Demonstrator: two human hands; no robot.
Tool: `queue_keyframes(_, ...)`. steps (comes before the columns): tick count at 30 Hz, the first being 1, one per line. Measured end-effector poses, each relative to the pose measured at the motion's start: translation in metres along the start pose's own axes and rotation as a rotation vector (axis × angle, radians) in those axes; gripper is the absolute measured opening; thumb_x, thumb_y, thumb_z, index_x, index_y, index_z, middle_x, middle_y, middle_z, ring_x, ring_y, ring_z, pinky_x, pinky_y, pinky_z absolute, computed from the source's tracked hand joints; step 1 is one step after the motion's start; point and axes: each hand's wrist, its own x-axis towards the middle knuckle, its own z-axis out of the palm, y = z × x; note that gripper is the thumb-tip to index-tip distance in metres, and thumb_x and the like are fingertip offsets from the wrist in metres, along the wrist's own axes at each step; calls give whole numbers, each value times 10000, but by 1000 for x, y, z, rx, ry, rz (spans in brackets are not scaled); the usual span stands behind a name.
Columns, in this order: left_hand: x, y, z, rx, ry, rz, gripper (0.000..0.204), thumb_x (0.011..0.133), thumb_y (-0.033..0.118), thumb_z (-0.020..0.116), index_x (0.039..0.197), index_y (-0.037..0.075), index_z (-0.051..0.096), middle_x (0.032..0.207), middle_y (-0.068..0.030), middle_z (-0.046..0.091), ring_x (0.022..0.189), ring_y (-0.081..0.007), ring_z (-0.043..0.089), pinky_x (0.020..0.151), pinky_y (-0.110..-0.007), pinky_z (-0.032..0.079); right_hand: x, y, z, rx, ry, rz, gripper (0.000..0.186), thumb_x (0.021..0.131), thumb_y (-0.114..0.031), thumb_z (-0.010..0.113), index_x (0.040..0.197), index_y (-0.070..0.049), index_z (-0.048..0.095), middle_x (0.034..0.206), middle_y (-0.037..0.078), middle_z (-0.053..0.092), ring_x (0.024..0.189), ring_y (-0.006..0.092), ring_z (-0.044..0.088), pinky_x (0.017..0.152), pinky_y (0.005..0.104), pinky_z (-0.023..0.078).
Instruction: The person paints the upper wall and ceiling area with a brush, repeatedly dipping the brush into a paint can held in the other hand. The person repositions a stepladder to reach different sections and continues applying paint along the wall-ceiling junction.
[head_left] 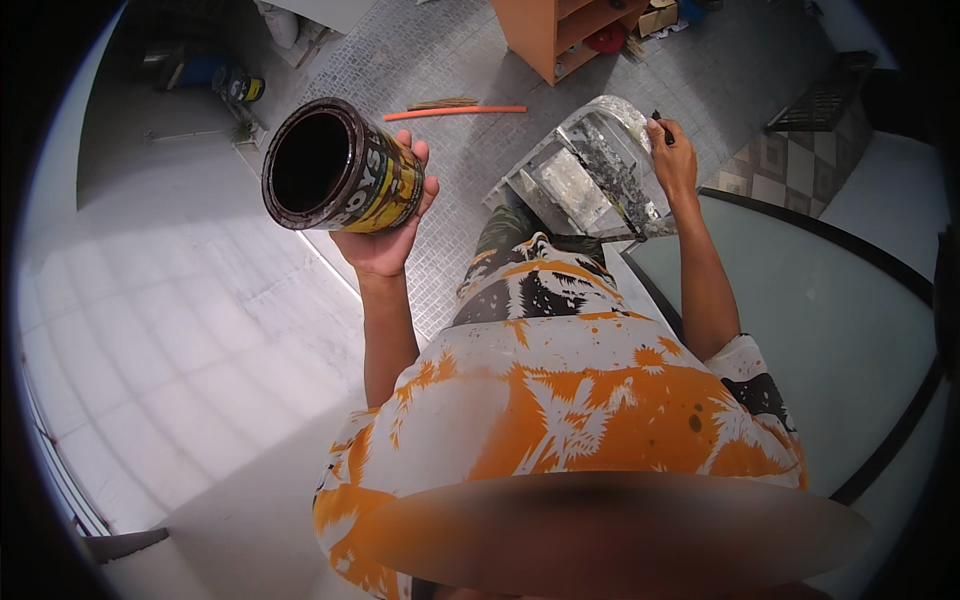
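An open paint can with a yellow and dark label rests in my left hand. My palm and fingers wrap its side and underside. Dark drips coat the rim, and the inside looks deep brown or black; how full it is cannot be seen. Over at the right, my right hand is closed round a small dark object, mostly hidden by the fingers. That hand is at the rounded top rail of a paint-splattered metal stepladder; whether it touches the rail is unclear.
Beyond the can, an orange tube and thin sticks lie on the grey tiled floor. An orange shelf unit stands at the far side. A dark-framed glass panel is close at my right, a white wall surface at left.
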Motion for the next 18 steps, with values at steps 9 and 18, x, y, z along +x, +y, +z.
queue_keyframes(9, 20, 21, -4, -30, 4, -34, 753, 993, 567, 562, 1552, 82, 423, 1614, -253, 352, 1504, -476, 304, 1178, -708, 287, -7, -1, -3, 174, 18, -76, 382, 993, -412, 657, 1157, -73, 724, 1020, 140, 756, 946, 245, 718, 875, 357, 533)
queue_keyframes(18, 18, 24, -18, -9, -31, -62, 693, 1007, 538, 558, 1553, 129, 437, 1641, -218, 311, 1534, -449, 250, 1198, -689, 272, -18, 2, -10, 178, 103, -178, 385, 1017, -401, 675, 1139, -39, 725, 1000, 93, 742, 891, 171, 674, 808, 317, 529)
